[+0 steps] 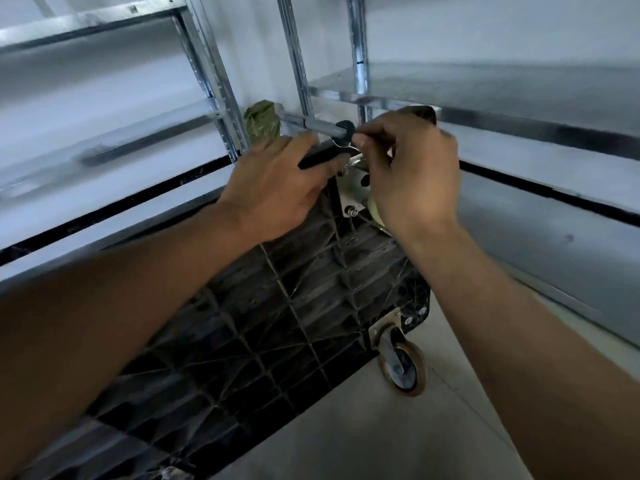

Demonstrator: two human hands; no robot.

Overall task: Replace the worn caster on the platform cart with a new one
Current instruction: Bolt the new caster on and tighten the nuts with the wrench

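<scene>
Looking down from the head cam, the platform cart point(277, 323) is tipped up on edge with its ribbed black underside facing the camera, leaning toward the metal shelving point(207, 81) at the back. Both hands are up at the far top corner, where a caster point(375, 207) with a pale wheel sits on its light mounting plate point(353, 192), one bolt head showing at the plate's lower edge. The left hand point(273, 188) is closed around a black-handled tool point(323, 156) whose long axis runs roughly left-to-right, business end pointing toward the plate's top corner. The right hand point(412, 168) comes in from the other side, fingers pinched together on something small and shiny right at that corner, can't tell exactly what, maybe a nut or washer. So the fastener sits between the two hands, just beyond the tool tip, and my guess is the right hand is nearer to it. Another caster point(403, 365) with a brownish tread sits at the near right corner, well apart from the action. The cart's handle tube point(311, 124) pokes out behind the hands.
</scene>
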